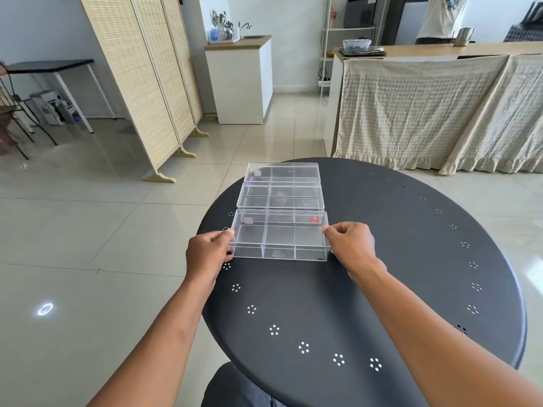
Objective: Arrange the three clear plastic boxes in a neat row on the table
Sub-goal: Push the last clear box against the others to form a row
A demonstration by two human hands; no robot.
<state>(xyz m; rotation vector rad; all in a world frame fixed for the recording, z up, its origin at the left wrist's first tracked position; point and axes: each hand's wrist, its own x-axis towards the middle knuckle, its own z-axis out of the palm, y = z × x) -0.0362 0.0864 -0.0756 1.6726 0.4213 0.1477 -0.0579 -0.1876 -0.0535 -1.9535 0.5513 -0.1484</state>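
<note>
The left hand (207,249) pinches the left end of the nearest box (280,236); the right hand (349,245) pinches its right end. It sits on a round dark worktop (382,274) over pale floor tiles (88,230). Three clear boxes line up front to back: nearest, middle box (280,196), farthest box (282,171).

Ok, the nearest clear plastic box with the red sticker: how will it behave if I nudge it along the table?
The nearest clear plastic box probably slides easily: smooth plastic on the flat dark round table. It looks empty, so likely light. Held at both ends by the left hand and right hand, it keeps its shape, so probably stiff.
</note>
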